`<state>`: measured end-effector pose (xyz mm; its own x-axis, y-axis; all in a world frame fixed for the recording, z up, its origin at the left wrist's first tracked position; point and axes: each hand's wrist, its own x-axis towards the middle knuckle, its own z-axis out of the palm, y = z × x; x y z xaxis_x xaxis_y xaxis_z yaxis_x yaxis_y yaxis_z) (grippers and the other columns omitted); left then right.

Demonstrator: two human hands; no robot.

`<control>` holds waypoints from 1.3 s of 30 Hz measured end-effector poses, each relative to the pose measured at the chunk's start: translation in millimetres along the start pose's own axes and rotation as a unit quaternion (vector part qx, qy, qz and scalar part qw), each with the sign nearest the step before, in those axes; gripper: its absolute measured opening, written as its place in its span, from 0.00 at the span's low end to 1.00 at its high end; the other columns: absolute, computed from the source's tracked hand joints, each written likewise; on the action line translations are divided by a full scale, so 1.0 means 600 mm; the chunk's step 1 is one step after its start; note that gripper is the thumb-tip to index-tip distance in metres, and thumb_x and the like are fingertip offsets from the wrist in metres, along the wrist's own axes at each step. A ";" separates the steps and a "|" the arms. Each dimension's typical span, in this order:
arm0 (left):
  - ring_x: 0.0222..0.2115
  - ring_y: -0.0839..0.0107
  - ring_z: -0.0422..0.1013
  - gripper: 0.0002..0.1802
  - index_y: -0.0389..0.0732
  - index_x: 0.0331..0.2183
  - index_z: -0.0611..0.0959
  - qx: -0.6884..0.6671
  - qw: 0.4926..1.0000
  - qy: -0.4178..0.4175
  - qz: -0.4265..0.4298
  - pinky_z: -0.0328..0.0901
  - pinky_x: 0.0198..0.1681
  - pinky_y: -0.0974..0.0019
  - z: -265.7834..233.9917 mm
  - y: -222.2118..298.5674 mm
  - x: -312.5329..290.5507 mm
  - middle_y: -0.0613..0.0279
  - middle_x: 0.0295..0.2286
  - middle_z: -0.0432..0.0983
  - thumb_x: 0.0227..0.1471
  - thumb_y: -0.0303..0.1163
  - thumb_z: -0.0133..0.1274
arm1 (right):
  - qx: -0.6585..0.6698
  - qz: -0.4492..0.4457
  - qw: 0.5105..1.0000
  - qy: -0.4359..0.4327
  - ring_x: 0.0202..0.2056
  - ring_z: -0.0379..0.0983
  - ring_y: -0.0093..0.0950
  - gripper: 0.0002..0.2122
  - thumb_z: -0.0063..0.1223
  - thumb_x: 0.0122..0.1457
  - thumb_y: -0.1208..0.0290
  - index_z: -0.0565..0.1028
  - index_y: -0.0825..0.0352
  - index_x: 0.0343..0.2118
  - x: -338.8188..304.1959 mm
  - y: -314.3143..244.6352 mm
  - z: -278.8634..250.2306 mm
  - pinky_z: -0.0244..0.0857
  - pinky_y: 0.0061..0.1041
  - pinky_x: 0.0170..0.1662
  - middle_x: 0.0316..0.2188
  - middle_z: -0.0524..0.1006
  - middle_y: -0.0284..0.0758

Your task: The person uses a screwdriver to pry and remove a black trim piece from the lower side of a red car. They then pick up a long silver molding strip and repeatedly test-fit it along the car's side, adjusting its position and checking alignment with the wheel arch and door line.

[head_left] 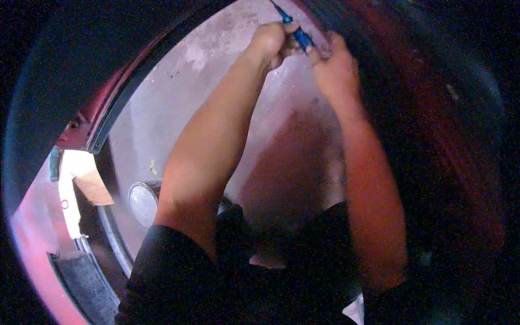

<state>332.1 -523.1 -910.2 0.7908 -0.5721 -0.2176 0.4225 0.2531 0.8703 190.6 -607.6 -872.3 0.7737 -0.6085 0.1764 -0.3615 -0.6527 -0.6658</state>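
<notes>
Near the top of the view, my left hand (pixel 271 44) is closed round a slim blue tool (pixel 304 39) with a dark, thin end pointing up and to the left. It looks like a screwdriver, though the fingers cover its middle. Just to the right, my right hand (pixel 337 67) has its fingers bent, with the thumb close to the tool's lower end. Whatever lies between those fingers is too blurred to name. Both arms are stretched away from me, the right one in reddish shadow.
A dark red panel edge with a black seal (pixel 116 105) curves along the left. Beyond lies a pale, stained floor (pixel 173 97). A round metal can (pixel 143 205) stands beside my left elbow. At lower left are a brown board (pixel 93 184) and a dark mat-like piece (pixel 84 276).
</notes>
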 end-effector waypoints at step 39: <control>0.26 0.63 0.75 0.13 0.31 0.39 0.77 -0.090 0.992 -0.080 0.033 0.74 0.28 0.60 0.034 0.026 0.030 0.54 0.29 0.78 0.59 0.33 0.49 | -0.215 -0.124 0.968 0.044 0.41 0.76 0.47 0.21 0.57 0.53 0.66 0.73 0.56 0.53 0.032 -0.023 -0.015 0.72 0.44 0.44 0.49 0.72 0.41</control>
<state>343.8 -545.1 -891.6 0.7452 -0.6624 -0.0769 0.4552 0.4210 0.7846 206.1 -614.2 -853.2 0.8235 -0.4332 0.3663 -0.3689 -0.8994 -0.2344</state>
